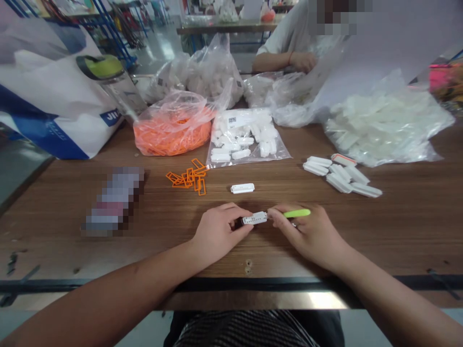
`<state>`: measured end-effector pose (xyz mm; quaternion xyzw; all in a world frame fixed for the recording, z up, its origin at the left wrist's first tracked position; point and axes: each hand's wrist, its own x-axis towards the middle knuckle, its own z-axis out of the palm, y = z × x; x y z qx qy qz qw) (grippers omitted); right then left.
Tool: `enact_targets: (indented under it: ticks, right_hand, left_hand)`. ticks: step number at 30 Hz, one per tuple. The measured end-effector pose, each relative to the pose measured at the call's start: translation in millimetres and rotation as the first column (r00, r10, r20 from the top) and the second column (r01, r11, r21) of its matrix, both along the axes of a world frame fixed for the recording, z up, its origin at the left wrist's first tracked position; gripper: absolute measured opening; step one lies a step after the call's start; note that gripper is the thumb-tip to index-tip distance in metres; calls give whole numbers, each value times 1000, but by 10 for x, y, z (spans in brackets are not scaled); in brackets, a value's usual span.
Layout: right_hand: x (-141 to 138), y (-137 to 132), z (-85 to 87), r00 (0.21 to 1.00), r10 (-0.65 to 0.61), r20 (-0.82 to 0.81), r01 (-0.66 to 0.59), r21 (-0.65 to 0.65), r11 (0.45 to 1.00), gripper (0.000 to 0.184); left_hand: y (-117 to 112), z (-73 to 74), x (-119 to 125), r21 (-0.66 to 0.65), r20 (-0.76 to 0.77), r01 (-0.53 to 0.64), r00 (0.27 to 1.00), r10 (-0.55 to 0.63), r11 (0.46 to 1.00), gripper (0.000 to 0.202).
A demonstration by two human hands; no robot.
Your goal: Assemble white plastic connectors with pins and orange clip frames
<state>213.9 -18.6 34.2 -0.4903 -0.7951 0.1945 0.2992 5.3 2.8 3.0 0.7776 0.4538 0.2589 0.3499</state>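
Observation:
Between thumb and fingers, my left hand [220, 229] grips one end of a small white plastic connector housing [255, 219] with a row of dark holes. My right hand [307, 233] is closed on a slim tool with a lime-green handle [297, 213]; its tip is hidden by the fingers, at the housing's right end. Just beyond my hands, a similar white housing [242, 188] lies alone on the table. Several thin orange rectangular frames [188, 178] are scattered to its left. On the right lies a group of longer white pieces [340, 177], one with an orange edge.
Behind are a bag of orange frames [173, 132], a bag of white housings [246, 135] and a bag of translucent pieces [387, 125]. A bottle [115, 84] and a white-blue bag [54, 101] stand left, near a blurred-out flat object [114, 202]. Across the table sits a person [289, 43].

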Motion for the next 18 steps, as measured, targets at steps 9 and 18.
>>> enact_targets:
  ticks: [9, 18]
  right_hand:
    - [11, -70, -15, 998, -40, 43, 35, 111, 993, 27]
    - [83, -39, -25, 955, -218, -203, 192, -141, 971, 31]
  left_hand:
    - [-20, 5, 19, 0, 0, -18, 1000, 18, 1000, 17]
    - [-18, 14, 13, 21, -17, -11, 1000, 11, 1000, 17]
